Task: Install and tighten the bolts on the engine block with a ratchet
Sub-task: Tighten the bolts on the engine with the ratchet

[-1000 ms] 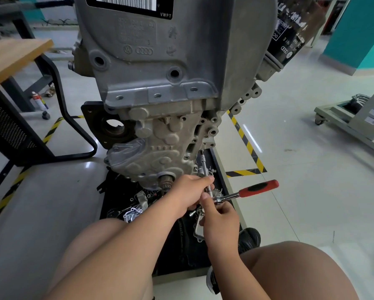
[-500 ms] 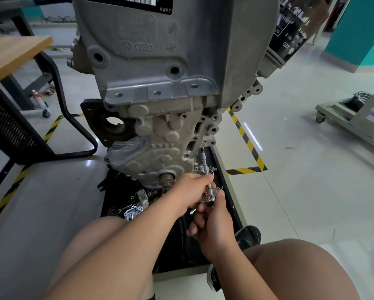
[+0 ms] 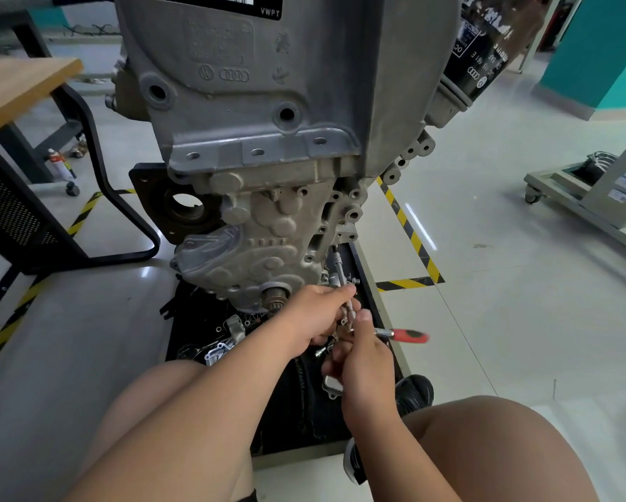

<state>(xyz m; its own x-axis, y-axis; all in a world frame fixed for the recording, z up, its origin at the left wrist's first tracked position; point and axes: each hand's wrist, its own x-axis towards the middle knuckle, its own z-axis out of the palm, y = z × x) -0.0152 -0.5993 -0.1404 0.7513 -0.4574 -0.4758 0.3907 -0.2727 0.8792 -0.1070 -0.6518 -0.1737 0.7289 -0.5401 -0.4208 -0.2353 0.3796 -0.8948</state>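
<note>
A grey engine block (image 3: 268, 146) hangs over a black parts tray (image 3: 304, 411). A long extension bar (image 3: 340, 277) runs from the ratchet up to a bolt spot on the block's lower right edge. My left hand (image 3: 311, 317) grips the lower part of the extension bar. My right hand (image 3: 362, 364) holds the ratchet at its head, thumb on top. The ratchet's red handle (image 3: 409, 335) sticks out to the right and is blurred. The bolt itself is hidden by the socket.
Loose metal parts (image 3: 224, 342) lie in the tray under the block. A black oil filter (image 3: 481, 56) sticks out at upper right. A wooden table with black frame (image 3: 22, 88) stands left, a wheeled stand (image 3: 576, 197) right. My knees flank the tray.
The red handle swung out of sight behind my right hand half a second ago and now points right again. My left hand stayed on the extension bar.
</note>
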